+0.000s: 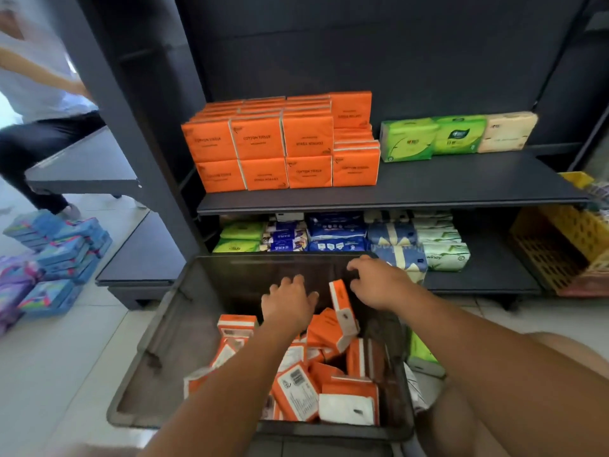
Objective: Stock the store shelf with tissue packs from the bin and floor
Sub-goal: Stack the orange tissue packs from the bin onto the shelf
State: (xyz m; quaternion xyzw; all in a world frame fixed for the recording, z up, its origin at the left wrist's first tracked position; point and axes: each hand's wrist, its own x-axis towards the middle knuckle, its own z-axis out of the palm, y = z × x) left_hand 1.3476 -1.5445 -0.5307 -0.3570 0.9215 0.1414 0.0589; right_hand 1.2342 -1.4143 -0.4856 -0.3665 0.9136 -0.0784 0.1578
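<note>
A dark plastic bin (158, 328) stands on the floor in front of the shelf unit, holding several loose orange tissue packs (296, 394). My left hand (288, 303) reaches palm down over the packs, fingers spread, holding nothing. My right hand (379, 282) hovers near the bin's far rim with loosely curled fingers. One orange pack (342, 311) stands tilted between the two hands, just beside my right thumb; I cannot tell if they touch. On the upper shelf (461, 179), stacked orange packs (283, 143) fill the left half.
Green and beige packs (458, 135) sit right of the orange stack. The lower shelf holds green, blue and white packs (336, 232). A yellow crate (560, 245) stands at right, blue packs (66, 249) pile on the floor left, a green pack (421, 354) lies beside the bin. Another person (39, 133) stands far left.
</note>
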